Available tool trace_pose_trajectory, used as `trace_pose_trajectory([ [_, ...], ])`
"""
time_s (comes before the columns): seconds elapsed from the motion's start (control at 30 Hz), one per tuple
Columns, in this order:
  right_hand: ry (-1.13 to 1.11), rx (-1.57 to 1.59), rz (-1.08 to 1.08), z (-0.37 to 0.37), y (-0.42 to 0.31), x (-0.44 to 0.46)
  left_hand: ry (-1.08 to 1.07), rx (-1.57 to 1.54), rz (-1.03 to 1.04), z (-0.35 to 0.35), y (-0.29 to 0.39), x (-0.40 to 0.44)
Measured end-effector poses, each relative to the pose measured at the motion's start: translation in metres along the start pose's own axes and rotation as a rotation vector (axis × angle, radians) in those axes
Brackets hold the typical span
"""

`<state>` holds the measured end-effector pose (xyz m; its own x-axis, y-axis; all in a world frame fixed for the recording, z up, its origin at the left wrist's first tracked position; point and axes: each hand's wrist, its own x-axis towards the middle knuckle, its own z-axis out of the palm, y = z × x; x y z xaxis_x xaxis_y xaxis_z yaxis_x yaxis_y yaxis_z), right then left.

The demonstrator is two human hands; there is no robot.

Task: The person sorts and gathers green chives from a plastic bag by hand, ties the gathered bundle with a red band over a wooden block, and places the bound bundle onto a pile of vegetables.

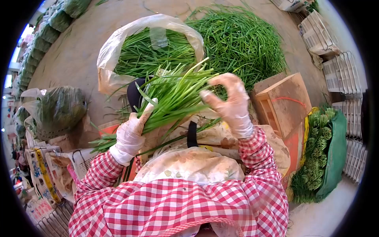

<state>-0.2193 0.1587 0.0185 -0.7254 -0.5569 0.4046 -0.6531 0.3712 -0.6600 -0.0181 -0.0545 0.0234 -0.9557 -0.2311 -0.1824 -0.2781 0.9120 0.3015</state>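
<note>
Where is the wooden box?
The wooden box is right of centre in the head view, between the loose green pile and the bundled greens.

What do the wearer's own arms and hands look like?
The left hand and right hand wear thin, whitish, close-fitting gloves, creased around the wrists. Both arms are covered by long red-and-white checked fabric sleeves.

Bright, soft light fills the view, which curves strongly toward black corners.
</note>
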Motion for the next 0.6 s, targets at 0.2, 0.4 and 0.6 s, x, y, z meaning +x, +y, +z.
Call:
trace_pose_trajectory([
  [0.2,0.133,0.173,0.147,-0.03,0.003,0.025,0.156,0.547,0.036,0.024,-0.001,-0.001],
  [0.4,-0.575,-0.461,0.09,0.041,-0.007,0.023,0.187,0.62,0.019,0.032,0.002,-0.001],
  [0.6,-0.309,-0.392,-0.011,0.09,0.035,0.002,0.194,0.515,0.022,0.034,-0.003,-0.005],
])
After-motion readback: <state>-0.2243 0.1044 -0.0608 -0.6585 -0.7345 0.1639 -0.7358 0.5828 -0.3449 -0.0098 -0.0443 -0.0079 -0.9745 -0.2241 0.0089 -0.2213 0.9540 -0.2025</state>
